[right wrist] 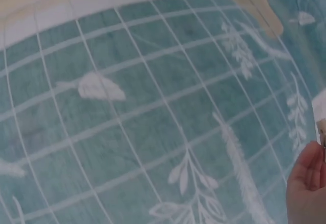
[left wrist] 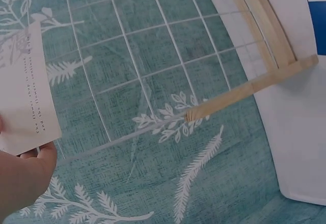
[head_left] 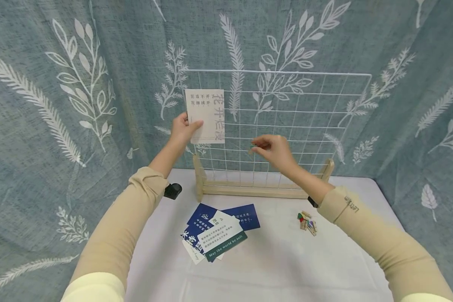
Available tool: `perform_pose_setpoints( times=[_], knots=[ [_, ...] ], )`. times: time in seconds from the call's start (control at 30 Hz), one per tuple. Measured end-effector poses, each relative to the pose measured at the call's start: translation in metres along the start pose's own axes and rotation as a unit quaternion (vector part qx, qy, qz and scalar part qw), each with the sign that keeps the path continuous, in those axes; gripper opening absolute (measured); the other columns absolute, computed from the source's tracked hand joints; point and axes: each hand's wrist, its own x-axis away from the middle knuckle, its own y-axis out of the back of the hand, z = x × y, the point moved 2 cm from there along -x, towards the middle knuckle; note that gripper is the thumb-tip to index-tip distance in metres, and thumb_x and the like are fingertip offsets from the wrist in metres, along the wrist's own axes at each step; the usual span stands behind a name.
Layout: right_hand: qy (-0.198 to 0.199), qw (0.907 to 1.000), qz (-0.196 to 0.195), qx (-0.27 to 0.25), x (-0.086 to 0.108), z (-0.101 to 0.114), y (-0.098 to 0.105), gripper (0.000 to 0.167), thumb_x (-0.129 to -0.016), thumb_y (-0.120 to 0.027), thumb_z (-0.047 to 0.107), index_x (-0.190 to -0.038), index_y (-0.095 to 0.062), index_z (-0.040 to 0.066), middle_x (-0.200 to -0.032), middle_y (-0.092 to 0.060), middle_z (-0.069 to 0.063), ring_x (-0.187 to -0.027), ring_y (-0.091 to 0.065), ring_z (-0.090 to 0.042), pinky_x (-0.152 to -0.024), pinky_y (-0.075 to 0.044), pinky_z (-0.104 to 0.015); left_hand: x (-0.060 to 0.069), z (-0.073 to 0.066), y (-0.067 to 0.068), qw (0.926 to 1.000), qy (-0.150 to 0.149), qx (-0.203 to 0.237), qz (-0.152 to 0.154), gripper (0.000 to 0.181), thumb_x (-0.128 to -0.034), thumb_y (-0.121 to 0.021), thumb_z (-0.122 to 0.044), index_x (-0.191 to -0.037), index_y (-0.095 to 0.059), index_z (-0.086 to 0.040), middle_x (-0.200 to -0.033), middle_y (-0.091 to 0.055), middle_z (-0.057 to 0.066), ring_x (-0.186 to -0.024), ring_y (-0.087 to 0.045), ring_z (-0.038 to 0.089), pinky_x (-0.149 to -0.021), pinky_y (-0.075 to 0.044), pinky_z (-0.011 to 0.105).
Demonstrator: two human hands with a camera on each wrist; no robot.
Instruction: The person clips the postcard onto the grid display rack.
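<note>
My left hand (head_left: 183,127) pinches a white card (head_left: 205,115) with printed characters by its left edge, thumb on the front. It holds the card upright against the upper left of a white wire grid (head_left: 283,111); whether they touch I cannot tell. In the left wrist view the card (left wrist: 25,96) shows small English lines. My right hand (head_left: 274,152) is raised in front of the grid's middle, thumb and fingertips pinching a small clothespin (head_left: 252,147) with a bit of green. In the right wrist view only part of the clothespin (right wrist: 321,127) shows at the edge.
Wooden feet and a bar (head_left: 249,191) support the grid on a white-covered table (head_left: 272,268). Overlapping blue, white and green cards (head_left: 220,237) lie at the table's left. Several small clothespins (head_left: 307,223) are piled at the right. A patterned blue-green curtain (head_left: 136,63) hangs behind.
</note>
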Motion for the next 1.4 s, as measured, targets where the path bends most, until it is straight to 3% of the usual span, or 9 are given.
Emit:
perform_pose_setpoints(
  times=[0.23, 0.57, 0.77, 0.97, 1.13, 1.4],
  knots=[
    [0.012, 0.9998, -0.008, 0.011, -0.033, 0.016, 0.012, 0.019, -0.085, -0.065, 0.001, -0.102, -0.066, -0.009, -0.098, -0.069, -0.024, -0.084, -0.068, -0.032, -0.076, -0.057, -0.036, -0.008, -0.001, -0.002, 0.9997, 0.001, -0.004, -0.024, 0.041, -0.0939, -0.056, -0.012, -0.132, -0.048, -0.001, -0.128, -0.057, 0.020, -0.109, -0.062, 0.026, -0.094, -0.052, 0.033],
    [0.049, 0.9967, -0.010, 0.064, -0.076, 0.038, 0.020, 0.018, -0.087, -0.063, 0.004, -0.100, -0.064, -0.009, -0.098, -0.069, -0.021, -0.086, -0.068, -0.030, -0.080, -0.056, -0.033, -0.014, 0.011, -0.007, 0.9990, -0.006, -0.016, -0.041, 0.038, -0.0947, -0.055, -0.011, -0.130, -0.048, 0.003, -0.125, -0.059, 0.022, -0.110, -0.060, 0.030, -0.093, -0.051, 0.034],
    [0.026, 0.9969, -0.008, 0.075, -0.101, 0.046, 0.013, 0.020, -0.088, -0.063, 0.007, -0.103, -0.064, -0.007, -0.103, -0.069, -0.020, -0.093, -0.068, -0.029, -0.085, -0.054, -0.031, -0.016, 0.014, 0.002, 0.9972, -0.014, -0.017, -0.072, 0.036, -0.0943, -0.054, -0.007, -0.127, -0.049, 0.005, -0.121, -0.060, 0.025, -0.106, -0.061, 0.032, -0.092, -0.052, 0.035],
    [0.013, 0.9973, -0.031, 0.065, -0.123, 0.053, 0.010, 0.021, -0.087, -0.065, 0.006, -0.102, -0.066, -0.007, -0.102, -0.069, -0.020, -0.092, -0.068, -0.028, -0.083, -0.054, -0.029, -0.019, 0.011, 0.007, 0.9971, -0.016, -0.008, -0.073, 0.037, -0.0944, -0.054, -0.007, -0.129, -0.048, 0.006, -0.124, -0.058, 0.025, -0.113, -0.059, 0.035, -0.096, -0.050, 0.037],
    [0.002, 0.9967, -0.063, 0.051, -0.135, 0.054, 0.010, 0.018, -0.086, -0.066, 0.005, -0.099, -0.066, -0.007, -0.099, -0.070, -0.020, -0.089, -0.068, -0.027, -0.082, -0.054, -0.029, -0.025, 0.010, 0.002, 0.9967, -0.006, 0.008, -0.081, 0.036, -0.0936, -0.054, -0.006, -0.127, -0.049, 0.005, -0.124, -0.060, 0.023, -0.111, -0.060, 0.035, -0.094, -0.052, 0.036],
    [-0.056, 0.9926, -0.105, 0.023, -0.147, 0.053, 0.012, 0.017, -0.088, -0.063, 0.006, -0.100, -0.067, -0.006, -0.097, -0.070, -0.018, -0.084, -0.064, -0.023, -0.078, -0.052, -0.025, -0.031, 0.004, -0.010, 0.9954, 0.002, -0.002, -0.095, 0.036, -0.0928, -0.056, -0.007, -0.127, -0.050, 0.004, -0.124, -0.060, 0.023, -0.111, -0.061, 0.034, -0.094, -0.051, 0.035]
  ],
)
